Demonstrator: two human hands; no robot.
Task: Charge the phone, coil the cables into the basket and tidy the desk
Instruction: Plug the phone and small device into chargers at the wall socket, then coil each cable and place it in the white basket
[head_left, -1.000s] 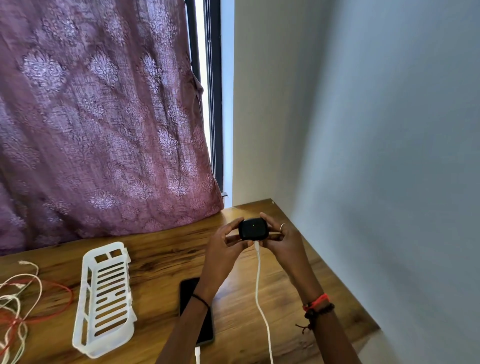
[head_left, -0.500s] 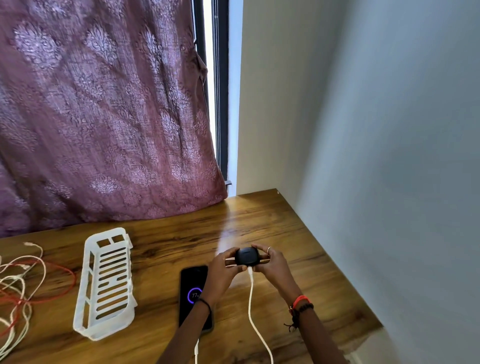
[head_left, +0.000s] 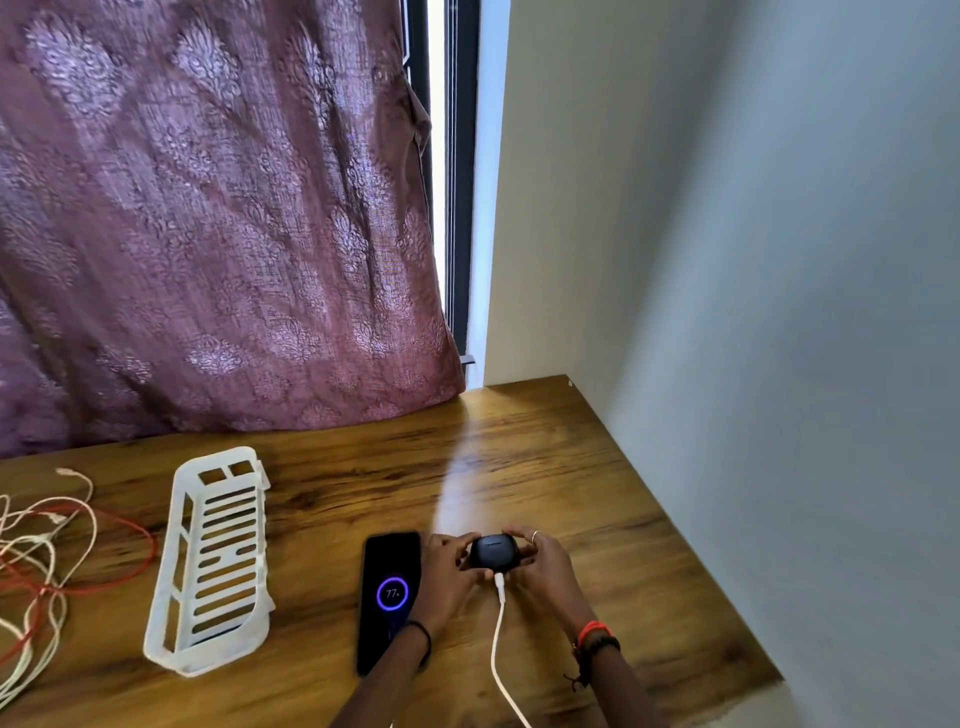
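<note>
Head view: my black slab phone lies flat on the wooden surface, near me and about in the middle, its screen lit with a purple ring and the number 77. My left wrist covers its near right corner, so I cannot see where any cable meets it. Just right of the phone, both my hands are closed around a small rounded black case: my left hand pinches its left side with fingers curled, my right hand wraps its right side and top, a ring on one finger. A white cable is plugged into the near face of the case and runs down toward me, off the bottom edge. Whether the case touches the surface I cannot tell.

Left of the phone, apart from it, a white slotted plastic basket rests on the surface. Further left, at the edge, a loose tangle of white and red cables sprawls on the wood, outside the basket. Beyond, a purple patterned curtain hangs down to the far edge, and a pale grey wall bounds the right side.
</note>
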